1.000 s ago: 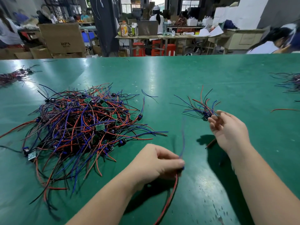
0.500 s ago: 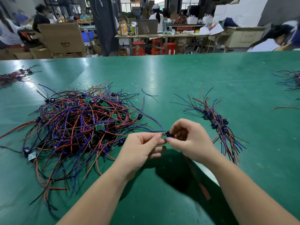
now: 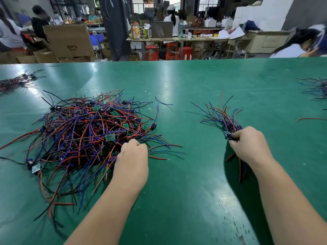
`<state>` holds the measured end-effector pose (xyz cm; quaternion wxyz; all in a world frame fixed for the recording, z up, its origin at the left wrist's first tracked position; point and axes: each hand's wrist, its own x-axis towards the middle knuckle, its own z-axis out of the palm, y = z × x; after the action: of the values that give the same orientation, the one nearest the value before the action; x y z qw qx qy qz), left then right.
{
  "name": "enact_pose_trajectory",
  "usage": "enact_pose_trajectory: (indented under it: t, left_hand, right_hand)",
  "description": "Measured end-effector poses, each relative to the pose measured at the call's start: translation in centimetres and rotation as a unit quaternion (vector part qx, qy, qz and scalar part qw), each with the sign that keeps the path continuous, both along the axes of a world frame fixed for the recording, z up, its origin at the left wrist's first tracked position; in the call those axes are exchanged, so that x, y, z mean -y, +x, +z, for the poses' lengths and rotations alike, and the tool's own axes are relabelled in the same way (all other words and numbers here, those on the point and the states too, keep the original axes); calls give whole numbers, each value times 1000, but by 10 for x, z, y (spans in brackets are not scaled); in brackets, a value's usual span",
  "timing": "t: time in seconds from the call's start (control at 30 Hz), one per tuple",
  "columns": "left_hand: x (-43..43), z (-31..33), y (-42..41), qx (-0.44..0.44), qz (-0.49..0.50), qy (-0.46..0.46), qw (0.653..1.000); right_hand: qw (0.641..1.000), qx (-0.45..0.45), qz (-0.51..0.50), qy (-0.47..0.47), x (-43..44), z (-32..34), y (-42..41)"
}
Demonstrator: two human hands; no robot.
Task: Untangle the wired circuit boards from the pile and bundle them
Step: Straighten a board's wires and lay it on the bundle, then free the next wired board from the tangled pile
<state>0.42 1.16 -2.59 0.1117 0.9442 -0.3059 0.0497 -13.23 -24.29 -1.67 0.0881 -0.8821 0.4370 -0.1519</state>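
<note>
A tangled pile (image 3: 85,137) of red, blue and black wires with small green circuit boards lies on the left of the green table (image 3: 185,85). My left hand (image 3: 132,156) rests at the pile's right edge, fingers curled down into the wires; what it pinches is hidden. To the right lies a smaller sorted bundle (image 3: 223,117) of wired boards, its wires fanning up and left. My right hand (image 3: 247,145) is closed on this bundle at its dark middle part, and red wire ends trail below the wrist.
Other wire bundles lie at the far left (image 3: 16,82) and far right (image 3: 316,87) table edges. A loose blue wire (image 3: 162,102) and a red wire (image 3: 311,119) lie on the table. Seated person (image 3: 300,45) at the back right, cardboard boxes (image 3: 69,41) behind.
My hands met in the middle over one wired board, then parted. The right hand carried it to the sorted bundle and closed on it. The left hand went back to the pile's edge.
</note>
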Motion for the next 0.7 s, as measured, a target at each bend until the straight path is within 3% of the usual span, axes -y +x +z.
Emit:
enact_pose_trajectory:
  t: [0.23, 0.33, 0.4, 0.47, 0.53, 0.63, 0.7]
  left_hand:
    - [-4, 7, 12, 24, 2, -24, 999]
    - [-4, 15, 7, 88, 2, -122, 989]
    - [-5, 18, 5, 108, -20, -225, 968]
    - [-4, 20, 3, 116, -52, -307, 943]
    - [-2, 19, 0, 109, -89, -363, 921]
    - [3, 15, -6, 78, -149, -417, 893]
    - [7, 11, -9, 71, -197, -406, 890]
  right_hand:
    - [998, -45, -37, 17, -1, -2, -1]
    - [993, -108, -44, 1, -7, -2, 1]
    - [998, -60, -15, -5, -12, -2, 4]
    - [995, 79, 62, 24, -21, 1, 8]
    - [958, 187, 172, 132, -39, 7, 12]
    - [834, 244, 321, 377, -77, 12, 16]
    - [768, 278, 354, 456, -97, 9, 23]
